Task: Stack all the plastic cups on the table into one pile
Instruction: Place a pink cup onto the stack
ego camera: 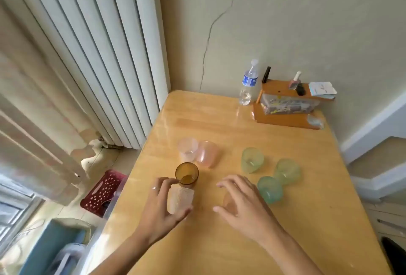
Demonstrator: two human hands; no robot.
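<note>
2 hands work over the wooden surface point(274, 220) in the head view, the only view I have. My left hand point(160, 206) is clenched around a pale ribbed cup point(179, 200), thumb at its base and fingers point(163, 183) curled over its far side. That cup looks tilted, mouth pointing away from me toward an amber cup point(187, 175), which stands upright just beyond it; the 2 appear to touch or nest at the rim, though I cannot tell which.

My right hand point(241, 204) hovers with fingers spread and released, arched over a faint clear cup point(229, 203) that I can barely make out beneath the palm; I cannot tell whether it is touched.

Farther out, 2 pinkish cups point(197, 153) stand side by side, touching. To the right, 3 green cups point(270, 173) sit in a loose cluster, apart from the pink pair.

My judgement: the coming move turns on the ribbed cup's long axis, which runs away from me toward the amber cup. The left hand is nearer both, so it should do the nesting, while the right hand lies nearer the green cluster.
</note>
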